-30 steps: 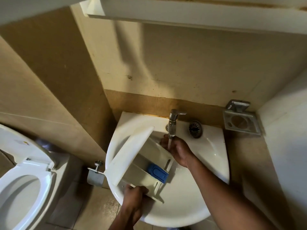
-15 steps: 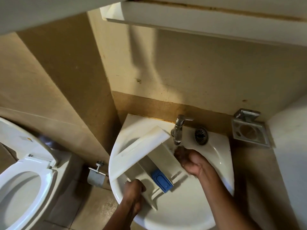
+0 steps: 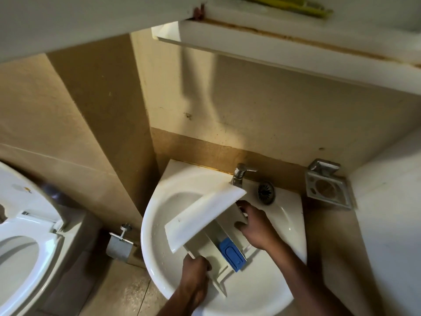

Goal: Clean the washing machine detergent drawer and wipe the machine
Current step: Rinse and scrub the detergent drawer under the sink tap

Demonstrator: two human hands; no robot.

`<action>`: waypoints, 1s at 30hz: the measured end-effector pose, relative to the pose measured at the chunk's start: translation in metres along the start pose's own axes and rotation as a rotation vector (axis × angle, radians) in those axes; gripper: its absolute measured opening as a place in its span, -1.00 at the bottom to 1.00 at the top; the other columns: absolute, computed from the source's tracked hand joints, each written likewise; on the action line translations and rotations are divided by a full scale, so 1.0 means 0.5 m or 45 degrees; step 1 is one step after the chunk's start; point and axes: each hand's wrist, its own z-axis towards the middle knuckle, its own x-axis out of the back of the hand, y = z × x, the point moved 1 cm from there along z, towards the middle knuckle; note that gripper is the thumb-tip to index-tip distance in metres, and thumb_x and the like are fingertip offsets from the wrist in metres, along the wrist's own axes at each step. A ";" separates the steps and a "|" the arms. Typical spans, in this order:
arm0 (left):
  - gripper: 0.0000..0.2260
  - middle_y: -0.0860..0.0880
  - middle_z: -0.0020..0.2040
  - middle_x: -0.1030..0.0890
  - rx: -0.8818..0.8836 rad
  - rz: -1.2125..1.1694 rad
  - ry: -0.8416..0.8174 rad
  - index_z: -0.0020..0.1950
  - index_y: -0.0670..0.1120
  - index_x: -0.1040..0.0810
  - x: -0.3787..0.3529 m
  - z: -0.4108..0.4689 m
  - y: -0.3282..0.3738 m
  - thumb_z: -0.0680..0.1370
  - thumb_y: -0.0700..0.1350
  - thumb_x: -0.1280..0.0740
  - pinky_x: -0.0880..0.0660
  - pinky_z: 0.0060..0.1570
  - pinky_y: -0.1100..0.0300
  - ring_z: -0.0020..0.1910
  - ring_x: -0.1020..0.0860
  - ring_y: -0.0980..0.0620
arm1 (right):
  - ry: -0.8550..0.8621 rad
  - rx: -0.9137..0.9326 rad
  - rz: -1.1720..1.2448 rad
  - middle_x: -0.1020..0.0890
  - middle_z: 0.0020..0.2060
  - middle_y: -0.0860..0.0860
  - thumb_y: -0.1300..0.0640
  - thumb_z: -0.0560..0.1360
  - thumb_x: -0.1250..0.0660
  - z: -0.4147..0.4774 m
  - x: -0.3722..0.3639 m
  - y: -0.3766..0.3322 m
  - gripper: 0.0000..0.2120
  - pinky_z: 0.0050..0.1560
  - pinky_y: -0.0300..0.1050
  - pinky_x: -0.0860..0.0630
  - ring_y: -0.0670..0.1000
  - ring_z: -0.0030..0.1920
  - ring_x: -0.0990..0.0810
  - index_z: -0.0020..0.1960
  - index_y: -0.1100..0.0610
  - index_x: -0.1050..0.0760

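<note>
Left hand grip clamped on near end of the detergent drawer, fingers curled round the back left corner, forearm coming up from bottom edge of frame. Right hand grip also closed on the drawer, fingers curled over its right side wall just behind the front panel, thumb lying toward the compartment. Drawer is white, held tilted over the sink bowl, front panel end pointing up toward the faucet, open compartments facing the camera. Blue insert sits in the right compartment, between the two hands. Panel corner overlaps the faucet base, spout hidden. Round metal drain cover lies on the sink ledge just right of the faucet. Metal soap holder on wall right of the sink. Toilet paper holder on wall low left of the sink, toilet with raised lid at far left. White shelf overhead, blurry yellow-green item on it, can't tell what.
</note>
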 end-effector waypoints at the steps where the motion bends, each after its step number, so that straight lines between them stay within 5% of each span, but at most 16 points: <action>1: -0.59 -0.34 0.03 -0.64 -0.034 0.000 -0.009 0.13 -0.27 -0.53 0.003 -0.010 -0.004 0.40 -0.53 -0.09 -0.55 0.12 -0.13 0.05 -0.58 -0.31 | 0.059 0.000 -0.094 -0.54 0.34 0.02 0.19 0.54 -0.37 0.000 -0.007 0.001 -0.41 0.23 -0.09 -0.52 0.07 0.31 -0.54 0.51 -0.01 -0.26; 6: -0.56 -0.29 -0.02 -0.65 -0.153 0.088 0.023 0.12 -0.20 -0.53 0.048 -0.021 0.034 0.39 -0.54 -0.09 -0.56 0.00 -0.05 0.04 -0.58 -0.28 | 0.123 0.020 -0.293 -0.60 0.25 0.07 0.09 0.60 -0.26 -0.011 -0.029 -0.011 -0.52 0.10 -0.10 -0.50 0.13 0.23 -0.57 0.50 0.06 -0.26; 11: -0.58 -0.39 0.09 -0.60 -0.084 0.210 -0.119 0.17 -0.31 -0.50 0.098 -0.010 0.087 0.37 -0.51 -0.11 -0.53 0.20 -0.26 0.12 -0.56 -0.40 | 0.183 0.033 -0.359 -0.60 0.21 0.11 0.12 0.62 -0.16 -0.044 -0.042 -0.042 -0.60 0.09 -0.11 -0.47 0.14 0.21 -0.56 0.45 0.10 -0.36; 16: -0.69 -0.32 0.02 -0.59 -0.104 0.332 -0.207 0.10 -0.25 -0.48 0.116 -0.031 0.106 0.46 -0.50 -0.13 -0.58 0.00 -0.08 0.05 -0.57 -0.31 | 0.350 -0.043 -0.363 -0.63 0.15 0.10 0.15 0.59 -0.19 -0.121 -0.053 -0.070 -0.64 0.09 -0.08 -0.50 0.15 0.16 -0.59 0.38 0.08 -0.43; 22: -0.68 -0.24 0.00 -0.57 -0.126 0.605 -0.344 0.11 -0.25 -0.50 0.092 -0.013 0.098 0.44 -0.47 -0.14 -0.55 0.02 -0.02 0.01 -0.56 -0.22 | 0.338 -0.421 -0.215 -0.62 -0.07 0.07 0.21 0.55 -0.18 -0.189 -0.075 -0.010 -0.85 -0.05 -0.07 -0.52 0.13 -0.02 -0.60 0.05 0.15 -0.49; 25: -0.58 -0.24 0.00 -0.61 -0.125 0.697 -0.406 0.26 -0.25 -0.50 0.060 0.011 0.091 0.45 -0.45 -0.12 -0.58 -0.05 -0.01 -0.04 -0.59 -0.20 | 0.327 -0.542 0.000 -0.62 -0.14 0.09 0.23 0.54 -0.18 -0.173 -0.074 0.023 -0.86 -0.08 -0.03 -0.52 0.12 -0.10 -0.60 0.00 0.22 -0.50; 30: -0.58 -0.21 0.07 -0.60 -0.084 0.742 -0.419 0.34 -0.20 -0.46 -0.006 0.045 0.089 0.53 -0.38 -0.07 -0.55 -0.11 0.10 -0.07 -0.57 -0.12 | 0.323 -0.718 0.041 -0.62 -0.01 0.13 0.24 0.45 -0.20 -0.118 -0.054 0.082 -0.84 -0.10 -0.15 -0.41 0.17 -0.01 -0.58 -0.01 0.15 -0.48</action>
